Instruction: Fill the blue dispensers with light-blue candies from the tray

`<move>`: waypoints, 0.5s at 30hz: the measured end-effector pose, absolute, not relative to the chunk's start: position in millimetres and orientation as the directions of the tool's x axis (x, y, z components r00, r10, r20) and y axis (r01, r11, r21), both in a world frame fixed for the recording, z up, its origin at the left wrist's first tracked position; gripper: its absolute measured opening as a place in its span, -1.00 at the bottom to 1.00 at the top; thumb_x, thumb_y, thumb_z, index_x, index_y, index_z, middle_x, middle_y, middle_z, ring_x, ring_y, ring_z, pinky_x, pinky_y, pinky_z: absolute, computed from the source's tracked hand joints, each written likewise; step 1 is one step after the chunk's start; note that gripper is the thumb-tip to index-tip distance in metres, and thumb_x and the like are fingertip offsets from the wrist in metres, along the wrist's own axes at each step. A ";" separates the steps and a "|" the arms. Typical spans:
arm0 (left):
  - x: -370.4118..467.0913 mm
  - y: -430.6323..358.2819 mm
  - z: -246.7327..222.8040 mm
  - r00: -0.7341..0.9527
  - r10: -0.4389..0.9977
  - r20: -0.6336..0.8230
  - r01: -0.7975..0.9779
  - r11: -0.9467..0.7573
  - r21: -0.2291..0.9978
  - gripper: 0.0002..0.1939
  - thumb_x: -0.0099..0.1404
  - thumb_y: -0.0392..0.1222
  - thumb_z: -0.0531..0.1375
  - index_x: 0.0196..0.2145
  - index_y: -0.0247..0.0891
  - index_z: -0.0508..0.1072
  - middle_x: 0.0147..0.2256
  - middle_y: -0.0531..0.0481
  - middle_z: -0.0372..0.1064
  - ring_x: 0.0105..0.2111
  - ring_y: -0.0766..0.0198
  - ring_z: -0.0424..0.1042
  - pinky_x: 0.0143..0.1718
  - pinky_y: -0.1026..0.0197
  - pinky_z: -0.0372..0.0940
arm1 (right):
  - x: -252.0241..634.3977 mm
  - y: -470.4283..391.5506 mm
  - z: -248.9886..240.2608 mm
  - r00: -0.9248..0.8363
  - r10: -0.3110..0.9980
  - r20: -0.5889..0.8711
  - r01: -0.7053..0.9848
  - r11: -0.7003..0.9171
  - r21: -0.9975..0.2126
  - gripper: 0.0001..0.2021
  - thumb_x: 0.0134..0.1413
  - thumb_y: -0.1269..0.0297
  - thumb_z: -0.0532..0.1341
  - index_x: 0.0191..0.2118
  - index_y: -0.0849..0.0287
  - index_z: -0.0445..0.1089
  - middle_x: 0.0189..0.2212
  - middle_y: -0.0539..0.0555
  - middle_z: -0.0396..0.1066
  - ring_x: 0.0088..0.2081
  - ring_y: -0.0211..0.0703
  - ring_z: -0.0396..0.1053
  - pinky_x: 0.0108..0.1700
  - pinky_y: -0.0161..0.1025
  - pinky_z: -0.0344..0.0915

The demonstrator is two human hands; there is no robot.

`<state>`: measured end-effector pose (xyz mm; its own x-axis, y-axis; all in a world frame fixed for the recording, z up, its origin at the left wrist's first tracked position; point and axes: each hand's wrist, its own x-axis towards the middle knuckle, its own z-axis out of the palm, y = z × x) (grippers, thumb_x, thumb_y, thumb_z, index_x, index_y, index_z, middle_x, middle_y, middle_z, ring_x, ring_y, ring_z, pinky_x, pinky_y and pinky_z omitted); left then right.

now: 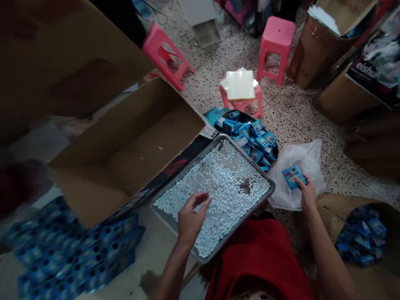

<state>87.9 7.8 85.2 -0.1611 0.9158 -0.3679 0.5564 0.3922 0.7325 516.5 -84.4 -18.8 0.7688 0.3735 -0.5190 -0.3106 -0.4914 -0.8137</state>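
We pinch a blue box point(291, 176) with our right hand point(308, 193) at middle right; our left hand point(191, 217), nearer the beads point(218, 216), is half curled, holding what we can't tell

Pale surface point(156, 246), blue boxes point(78, 254) in rows, speckled floor point(231, 54), pink stools point(278, 33)

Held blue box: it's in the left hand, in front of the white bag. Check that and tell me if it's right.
Wrong hand. The head view shows the blue box in the right hand; the left hand is over the tray. The box is in front of the white bag, as you say.
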 end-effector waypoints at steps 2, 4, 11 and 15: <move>93.8 30.8 81.5 -0.151 0.941 -0.301 0.586 0.331 0.740 -0.60 0.18 0.17 0.37 -0.21 -0.21 0.61 -0.20 -0.11 0.66 -0.18 0.05 0.63 0.04 -0.03 0.53 | 515.7 -73.0 -36.1 0.759 0.471 -0.450 -0.142 -0.555 -0.820 -0.27 -0.28 -0.08 0.52 0.06 0.21 0.56 -0.09 0.12 0.62 -0.10 -0.06 0.50 -0.01 -0.14 0.46; 107.8 62.1 83.6 -0.106 0.975 -0.197 0.616 0.220 0.756 -0.64 0.24 0.13 0.34 -0.21 -0.22 0.60 -0.20 -0.10 0.64 -0.17 0.08 0.62 0.05 0.00 0.51 | 512.6 -53.6 -57.6 0.672 0.568 -0.476 -0.053 -0.604 -0.795 -0.28 -0.24 -0.12 0.48 0.05 0.23 0.58 -0.08 0.14 0.61 -0.09 -0.03 0.48 0.01 -0.11 0.44; 118.4 154.9 113.1 -0.009 0.946 0.324 0.888 -0.141 0.437 -0.64 0.36 0.06 0.37 -0.04 -0.24 0.58 -0.01 -0.24 0.56 0.09 -0.12 0.50 0.30 -0.22 0.31 | 512.9 34.8 -147.5 0.462 0.660 -0.592 0.030 -0.679 -0.734 -0.42 -0.58 0.17 0.58 -0.22 0.22 0.65 -0.46 -0.02 0.51 -0.32 -0.07 0.40 -0.06 -0.05 0.39; 50.5 172.4 96.9 -0.052 0.971 0.232 0.965 -0.011 0.264 -0.15 0.09 0.08 0.54 0.26 -0.27 0.44 0.23 -0.37 0.43 0.26 -0.36 0.34 0.40 -0.38 0.14 | 522.6 63.0 -180.5 0.473 0.664 -0.579 0.051 -0.677 -0.734 -0.46 -0.49 0.25 0.52 -0.18 0.23 0.63 -0.35 0.03 0.57 -0.30 -0.09 0.44 -0.05 -0.07 0.43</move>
<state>50.5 172.4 96.9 -0.0522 0.9713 0.2320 0.9646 -0.0111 0.2635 522.6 63.0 -180.5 0.4730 0.6638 -0.5793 0.0512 -0.6772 -0.7341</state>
